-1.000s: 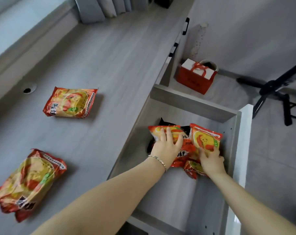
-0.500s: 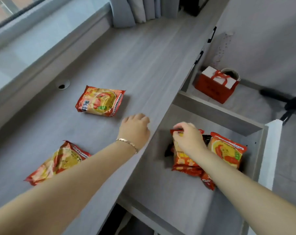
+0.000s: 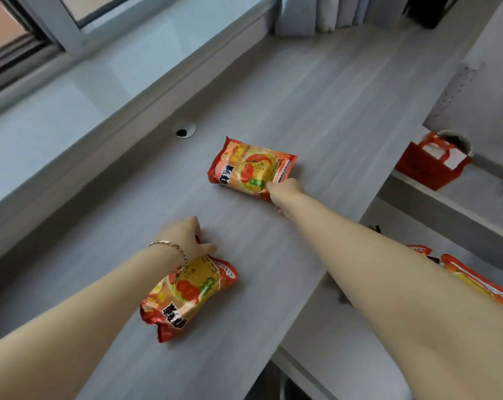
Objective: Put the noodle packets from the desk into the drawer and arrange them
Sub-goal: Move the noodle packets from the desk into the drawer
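In the middle of the frame, on the pale grey wood-grain desk (image 3: 316, 90), 2 packets are left to clear: a red-and-orange crinkly plastic noodle packet (image 3: 251, 168) lying flat near centre, and a second red-and-yellow noodle packet (image 3: 188, 295) lower down, left of centre.

The right hand (image 3: 285, 192) is on the lower right corner of the centre packet, thumb on top of the wrapper. Looks like it's closing into a pinch, but the fingers are tucked under so I can't tell if it's actually got hold. The left hand (image 3: 187, 239), the one with the thin bracelet, is curled down over the far end of the lower packet; fingers are hidden from here, so same deal, can't say if it's gripping or just touching.

So I'd call this the pick-up step for the last 2 on the desk. The open grey drawer (image 3: 339, 342) sits at the lower right of the frame, with a few orange packets already inside (image 3: 475, 281) along its right edge.

The next move probably needs a firm grip on both, a lift over the desk edge, then laying them beside the ones already in there. Those wrappers look slippery, so a corner pinch might slide.
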Action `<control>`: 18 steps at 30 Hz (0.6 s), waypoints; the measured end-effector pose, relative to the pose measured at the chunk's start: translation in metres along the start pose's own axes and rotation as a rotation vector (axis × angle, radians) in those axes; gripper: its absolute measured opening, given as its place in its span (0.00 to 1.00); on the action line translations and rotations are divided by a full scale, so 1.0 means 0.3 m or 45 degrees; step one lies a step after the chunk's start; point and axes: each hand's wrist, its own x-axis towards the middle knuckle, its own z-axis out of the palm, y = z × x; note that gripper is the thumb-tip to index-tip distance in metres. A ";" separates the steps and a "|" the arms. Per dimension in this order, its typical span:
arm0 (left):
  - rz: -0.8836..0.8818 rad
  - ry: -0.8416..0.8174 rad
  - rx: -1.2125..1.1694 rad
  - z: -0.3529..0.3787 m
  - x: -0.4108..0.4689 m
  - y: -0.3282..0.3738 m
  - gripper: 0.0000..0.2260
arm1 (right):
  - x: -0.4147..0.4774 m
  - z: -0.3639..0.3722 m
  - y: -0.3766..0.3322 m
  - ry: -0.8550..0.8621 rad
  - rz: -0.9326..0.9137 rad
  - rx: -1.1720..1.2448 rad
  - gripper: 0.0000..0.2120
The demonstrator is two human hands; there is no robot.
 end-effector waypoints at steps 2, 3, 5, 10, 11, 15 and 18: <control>0.084 0.050 -0.055 0.038 0.003 -0.018 0.18 | -0.016 -0.011 0.035 0.003 0.005 -0.009 0.17; 0.126 0.071 -0.103 0.048 -0.004 -0.024 0.16 | -0.025 -0.023 0.048 0.010 -0.020 0.016 0.16; 0.305 0.061 -0.133 0.078 -0.047 0.082 0.15 | -0.079 -0.170 0.153 0.162 -0.092 0.311 0.14; 0.330 0.116 -0.038 0.064 -0.076 0.120 0.17 | -0.224 -0.293 0.334 0.301 -0.229 0.769 0.12; 0.420 0.092 0.019 0.102 -0.111 0.236 0.17 | -0.293 -0.422 0.474 0.469 -0.192 0.842 0.12; 0.462 0.104 -0.103 0.092 -0.170 0.315 0.17 | -0.335 -0.541 0.712 0.825 -0.038 0.781 0.11; 0.551 0.147 -0.204 0.082 -0.218 0.374 0.17 | -0.321 -0.598 0.799 1.001 0.087 0.650 0.14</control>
